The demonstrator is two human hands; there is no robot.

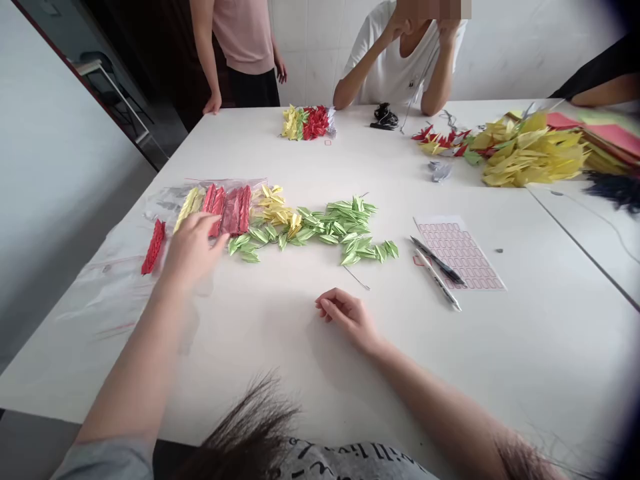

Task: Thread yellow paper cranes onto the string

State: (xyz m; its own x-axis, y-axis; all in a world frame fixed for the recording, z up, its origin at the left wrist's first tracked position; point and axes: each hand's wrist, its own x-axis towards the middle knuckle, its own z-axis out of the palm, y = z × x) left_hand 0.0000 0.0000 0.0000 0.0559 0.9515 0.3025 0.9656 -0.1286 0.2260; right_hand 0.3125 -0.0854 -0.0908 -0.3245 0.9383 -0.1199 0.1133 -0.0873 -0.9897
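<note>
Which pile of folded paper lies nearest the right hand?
The green pile, ahead of the right hand; the yellow pile and the red pile lie farther away.

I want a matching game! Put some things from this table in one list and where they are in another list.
Things:
1. left hand
2. right hand
3. green folded paper pieces
4. dark pen

Places:
A. across the sheet of red outlines
B. resting on the white table
C. beside the yellow folded paper pieces
D. at the red folded paper rows

Pairs: 1-D, 2-B, 3-C, 4-A
</note>
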